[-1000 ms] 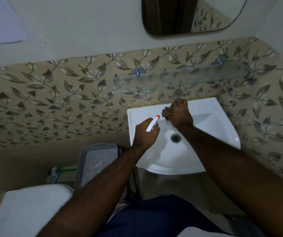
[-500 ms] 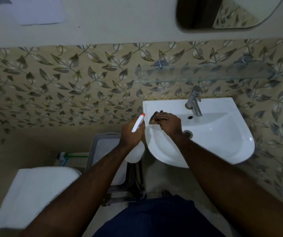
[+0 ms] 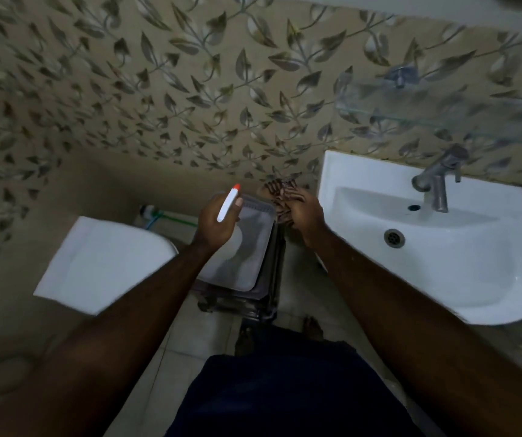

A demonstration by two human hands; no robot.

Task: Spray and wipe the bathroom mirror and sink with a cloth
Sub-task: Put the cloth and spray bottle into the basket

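My left hand grips a white spray bottle with an orange nozzle tip, held above a grey bin. My right hand holds a dark striped cloth, bunched in the fingers, just left of the sink's edge. The white sink sits to the right with a metal tap at its back and a drain in the basin. The mirror is out of view.
A grey lidded bin stands on the floor under my hands. The white toilet tank lid is at the left. A glass shelf hangs on the leaf-patterned tile wall above the sink. My feet show on the floor tiles.
The view has swung left and down, so the mirror has left the frame. Both hands have come off the sink and now hover over the bin, still holding bottle and cloth.
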